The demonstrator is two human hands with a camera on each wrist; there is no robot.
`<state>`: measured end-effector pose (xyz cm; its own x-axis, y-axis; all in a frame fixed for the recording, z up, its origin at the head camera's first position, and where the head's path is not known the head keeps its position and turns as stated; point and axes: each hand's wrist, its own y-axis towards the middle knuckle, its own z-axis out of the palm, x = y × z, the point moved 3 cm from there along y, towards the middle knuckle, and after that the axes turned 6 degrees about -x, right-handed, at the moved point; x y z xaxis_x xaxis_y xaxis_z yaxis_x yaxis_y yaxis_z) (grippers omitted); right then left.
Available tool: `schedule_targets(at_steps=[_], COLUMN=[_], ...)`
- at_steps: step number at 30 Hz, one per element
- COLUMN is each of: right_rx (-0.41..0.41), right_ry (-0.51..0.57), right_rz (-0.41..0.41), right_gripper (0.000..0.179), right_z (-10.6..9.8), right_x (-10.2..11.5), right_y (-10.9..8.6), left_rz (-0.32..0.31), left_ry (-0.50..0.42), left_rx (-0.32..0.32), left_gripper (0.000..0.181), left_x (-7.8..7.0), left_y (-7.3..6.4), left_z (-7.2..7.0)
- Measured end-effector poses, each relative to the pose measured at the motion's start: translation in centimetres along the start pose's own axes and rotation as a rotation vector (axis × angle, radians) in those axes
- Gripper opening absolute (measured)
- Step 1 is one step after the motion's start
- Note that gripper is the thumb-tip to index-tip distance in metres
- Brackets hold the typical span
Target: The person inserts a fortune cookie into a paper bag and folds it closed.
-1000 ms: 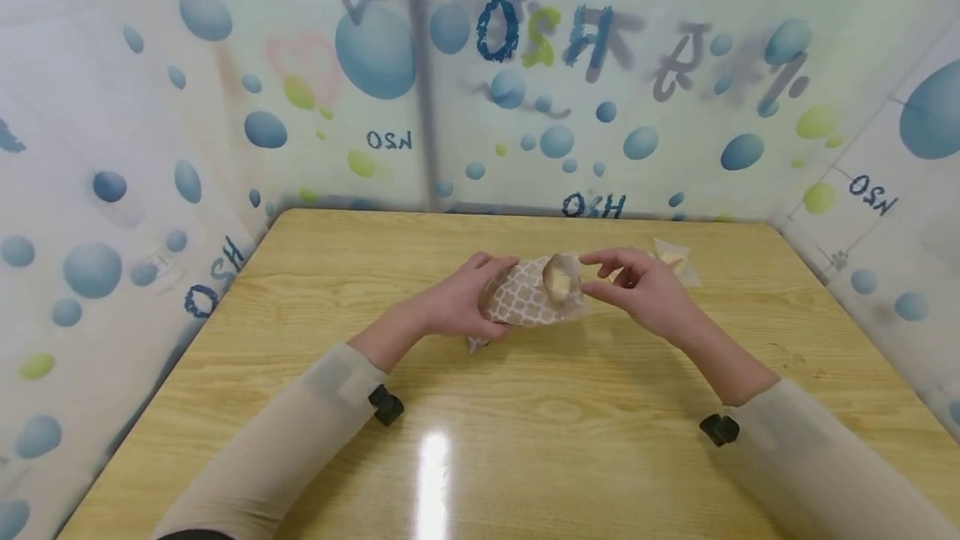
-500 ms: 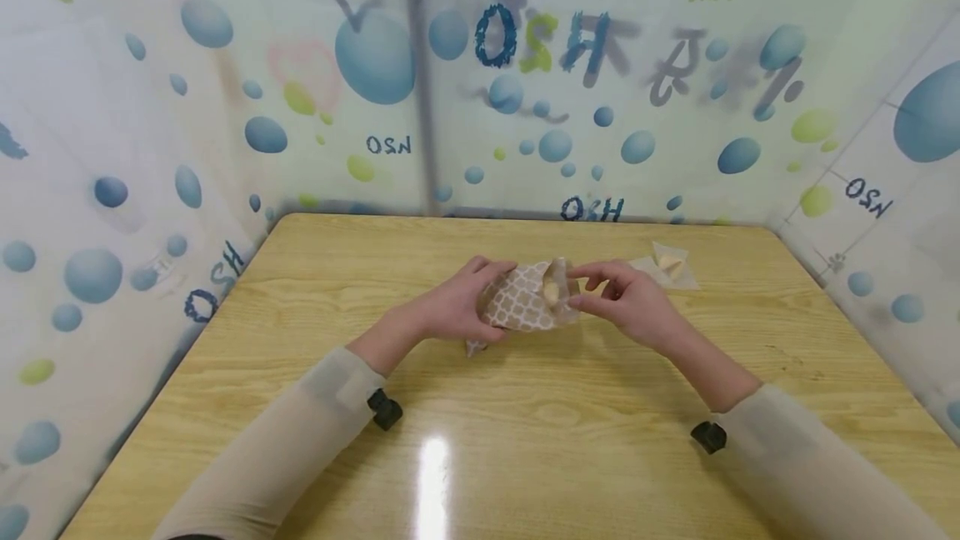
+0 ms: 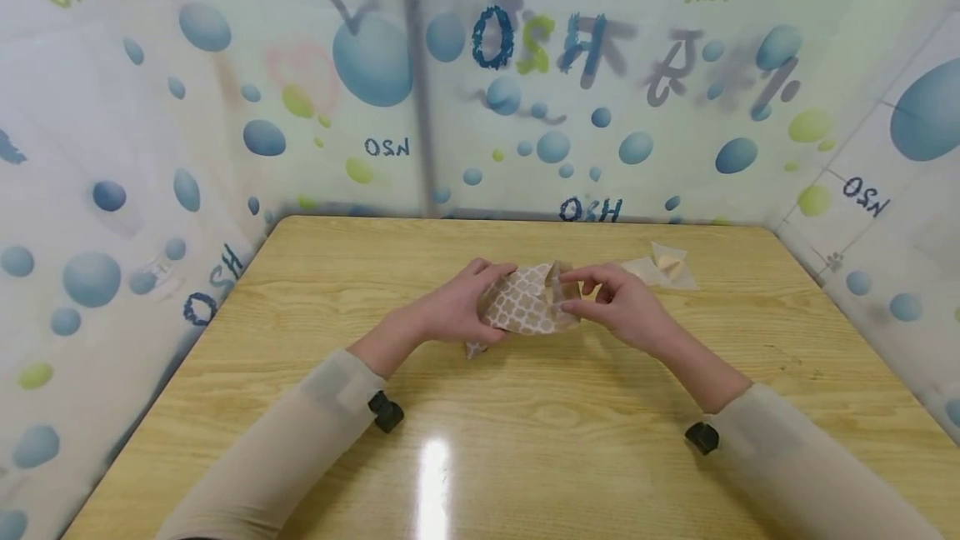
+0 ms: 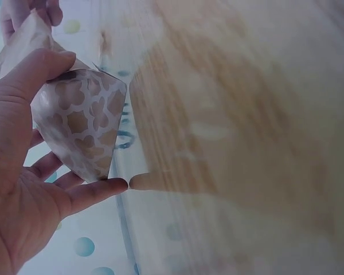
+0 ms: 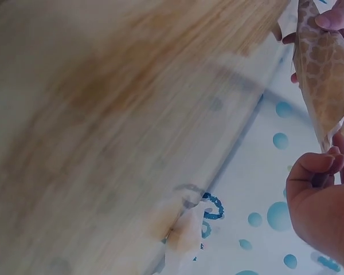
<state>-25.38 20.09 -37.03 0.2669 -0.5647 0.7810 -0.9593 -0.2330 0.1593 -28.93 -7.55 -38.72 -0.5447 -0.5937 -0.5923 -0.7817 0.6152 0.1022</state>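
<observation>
A brown paper bag with a white lattice print [image 3: 521,302] lies on its side above the middle of the table, its mouth to the right. My left hand [image 3: 457,303] grips its closed end, thumb on one side and fingers on the other. A pale item inside the mouth is mostly hidden. My right hand [image 3: 622,307] pinches the rim of the mouth between thumb and fingers. In the right wrist view, the curled fingers and thumb of that hand [image 5: 324,189] meet at the narrowed end of the bag [image 5: 327,77].
On the wooden table [image 3: 480,440], at the back right, lies a small cream-coloured piece on translucent paper [image 3: 672,267]. Another pale sheet [image 3: 637,269] is beside it, partly behind the right hand. A printed curtain [image 3: 480,123] stands behind the table.
My right hand has moved left onto the bag's mouth and drawn its rim together, so less of the pale item shows. The left hand keeps its hold.
</observation>
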Motion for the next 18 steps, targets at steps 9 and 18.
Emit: schedule_targets(at_steps=[9,18], right_rx=[-0.084,-0.164], right_ry=[0.018,-0.031], right_rz=[0.046,0.229], right_gripper=[0.038,0.054], right_z=[-3.1,-10.4], right_x=[-0.9,-7.8], right_y=[-0.5,0.5], left_rz=[0.01,0.012], left_ry=[-0.006,-0.008], left_rx=[0.001,0.006], left_gripper=[0.105,0.105], left_x=[-0.1,-0.2], left_y=[0.0,0.1], left_z=[0.1,0.2])
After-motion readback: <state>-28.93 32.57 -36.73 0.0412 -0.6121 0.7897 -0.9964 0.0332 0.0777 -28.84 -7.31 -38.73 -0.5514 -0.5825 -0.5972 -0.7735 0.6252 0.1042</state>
